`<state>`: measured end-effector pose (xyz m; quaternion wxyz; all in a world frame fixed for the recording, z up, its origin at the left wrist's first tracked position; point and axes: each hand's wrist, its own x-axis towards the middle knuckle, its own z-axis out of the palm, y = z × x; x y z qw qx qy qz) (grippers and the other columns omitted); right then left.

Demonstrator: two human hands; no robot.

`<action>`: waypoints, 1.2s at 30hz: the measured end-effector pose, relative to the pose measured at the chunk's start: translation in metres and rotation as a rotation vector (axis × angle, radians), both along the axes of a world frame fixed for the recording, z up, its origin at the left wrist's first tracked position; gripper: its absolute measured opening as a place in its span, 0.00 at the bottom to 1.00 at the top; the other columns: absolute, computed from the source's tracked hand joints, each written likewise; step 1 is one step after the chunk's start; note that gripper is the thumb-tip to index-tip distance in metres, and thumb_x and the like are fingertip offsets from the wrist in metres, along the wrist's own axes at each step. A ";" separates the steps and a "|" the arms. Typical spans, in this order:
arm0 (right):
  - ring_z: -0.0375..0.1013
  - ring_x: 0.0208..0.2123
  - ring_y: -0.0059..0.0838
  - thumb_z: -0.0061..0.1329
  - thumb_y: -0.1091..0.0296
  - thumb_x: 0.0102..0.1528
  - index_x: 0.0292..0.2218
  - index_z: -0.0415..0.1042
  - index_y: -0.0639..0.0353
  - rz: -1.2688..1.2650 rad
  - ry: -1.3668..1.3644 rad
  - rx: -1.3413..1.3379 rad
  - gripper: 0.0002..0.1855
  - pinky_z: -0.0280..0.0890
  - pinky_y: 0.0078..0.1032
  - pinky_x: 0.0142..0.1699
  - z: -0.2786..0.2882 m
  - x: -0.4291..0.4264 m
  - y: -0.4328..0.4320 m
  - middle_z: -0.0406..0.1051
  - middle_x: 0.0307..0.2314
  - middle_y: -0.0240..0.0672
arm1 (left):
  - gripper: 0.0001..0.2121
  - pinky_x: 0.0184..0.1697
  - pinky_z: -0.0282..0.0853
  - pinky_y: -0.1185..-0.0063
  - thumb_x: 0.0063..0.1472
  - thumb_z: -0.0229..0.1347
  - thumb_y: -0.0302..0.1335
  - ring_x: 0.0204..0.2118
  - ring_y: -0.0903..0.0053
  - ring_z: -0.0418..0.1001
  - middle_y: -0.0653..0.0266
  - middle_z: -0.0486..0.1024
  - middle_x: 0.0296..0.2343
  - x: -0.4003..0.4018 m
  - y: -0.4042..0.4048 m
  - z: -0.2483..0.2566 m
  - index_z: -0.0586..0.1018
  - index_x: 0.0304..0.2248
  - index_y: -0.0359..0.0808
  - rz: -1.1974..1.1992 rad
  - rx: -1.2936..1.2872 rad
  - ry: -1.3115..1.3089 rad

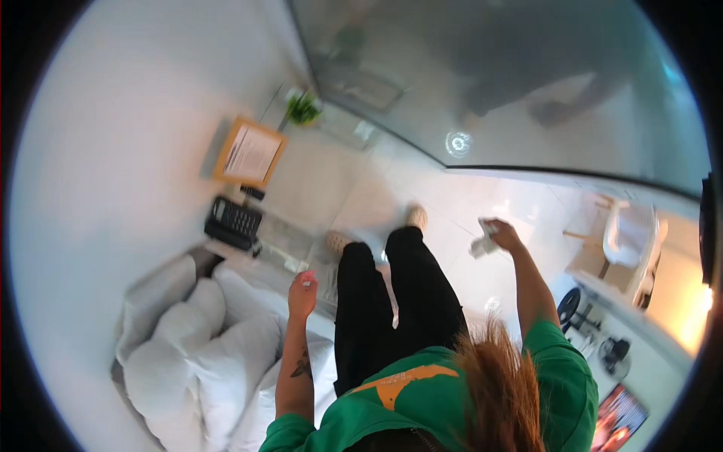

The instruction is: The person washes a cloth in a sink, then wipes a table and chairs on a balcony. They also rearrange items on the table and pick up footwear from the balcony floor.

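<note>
My right hand (504,235) is out to the right above the floor, closed on a small white item (484,244). It looks like a crumpled cloth, but blur hides its exact kind. On the other side, my left hand (303,292) hangs beside my leg with its fingers curled. Whether anything small is inside it does not show. Nearest to it are white pillows and bedding (237,350) heaped on the bed at the lower left. My feet, in beige clogs (417,216), stand on the pale tiled floor (361,186).
Along the left wall are a black desk telephone (232,223), a wood-framed sheet (252,153) bearing writing, and a green potted plant (303,108). A dark glass panel (395,73) rises ahead. To the right stand a white chair (626,234), a white desk (593,277) and a lit screen (619,417).
</note>
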<state>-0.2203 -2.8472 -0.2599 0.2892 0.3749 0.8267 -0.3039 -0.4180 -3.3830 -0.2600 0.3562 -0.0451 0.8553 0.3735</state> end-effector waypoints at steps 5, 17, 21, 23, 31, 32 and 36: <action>0.73 0.34 0.33 0.47 0.71 0.36 0.40 0.72 0.48 -0.511 -0.035 0.131 0.24 0.67 0.26 0.39 0.122 0.242 0.008 0.72 0.32 0.40 | 0.12 0.42 0.64 0.75 0.52 0.50 0.29 0.38 0.66 0.71 0.56 0.74 0.33 -0.012 0.039 0.034 0.74 0.35 0.33 -0.236 0.046 0.181; 0.68 0.33 0.32 0.38 0.76 0.39 0.44 0.66 0.58 -1.750 1.163 -0.005 0.27 0.67 0.27 0.35 0.197 0.537 0.059 0.68 0.32 0.38 | 0.16 0.45 0.63 0.76 0.50 0.54 0.29 0.39 0.68 0.70 0.53 0.73 0.35 0.116 0.347 0.036 0.72 0.39 0.30 -0.764 -0.006 0.110; 0.66 0.37 0.34 0.37 0.73 0.40 0.51 0.55 0.57 -1.627 1.899 -0.494 0.33 0.66 0.32 0.37 0.271 0.515 0.144 0.63 0.39 0.40 | 0.17 0.46 0.62 0.75 0.52 0.54 0.30 0.41 0.69 0.68 0.55 0.71 0.37 0.156 0.489 0.070 0.71 0.40 0.31 -1.016 0.117 0.091; 0.65 0.37 0.35 0.38 0.71 0.40 0.50 0.56 0.58 -1.512 2.087 -0.641 0.32 0.66 0.35 0.38 0.284 0.506 0.193 0.63 0.39 0.40 | 0.16 0.46 0.62 0.76 0.53 0.53 0.30 0.41 0.70 0.68 0.57 0.71 0.37 0.173 0.562 0.087 0.71 0.41 0.32 -1.085 0.143 0.038; 0.64 0.37 0.40 0.37 0.69 0.39 0.46 0.59 0.62 -1.248 2.300 -1.007 0.29 0.64 0.38 0.38 0.291 0.466 0.423 0.65 0.39 0.39 | 0.16 0.41 0.62 0.82 0.56 0.51 0.30 0.38 0.79 0.67 0.63 0.70 0.36 0.209 0.854 0.177 0.69 0.43 0.34 -1.168 0.312 -0.043; 0.64 0.36 0.41 0.37 0.68 0.39 0.45 0.61 0.63 -1.208 2.281 -1.010 0.28 0.64 0.38 0.38 0.295 0.461 0.453 0.65 0.39 0.40 | 0.16 0.40 0.63 0.82 0.56 0.51 0.30 0.37 0.79 0.68 0.63 0.70 0.35 0.212 0.891 0.184 0.69 0.43 0.34 -1.170 0.273 -0.043; 0.65 0.36 0.42 0.36 0.67 0.39 0.44 0.61 0.66 -1.190 2.298 -1.080 0.28 0.63 0.39 0.40 0.322 0.435 0.576 0.65 0.39 0.43 | 0.17 0.43 0.63 0.80 0.56 0.51 0.31 0.39 0.78 0.68 0.60 0.70 0.39 0.228 1.060 0.218 0.69 0.43 0.32 -1.401 0.431 0.073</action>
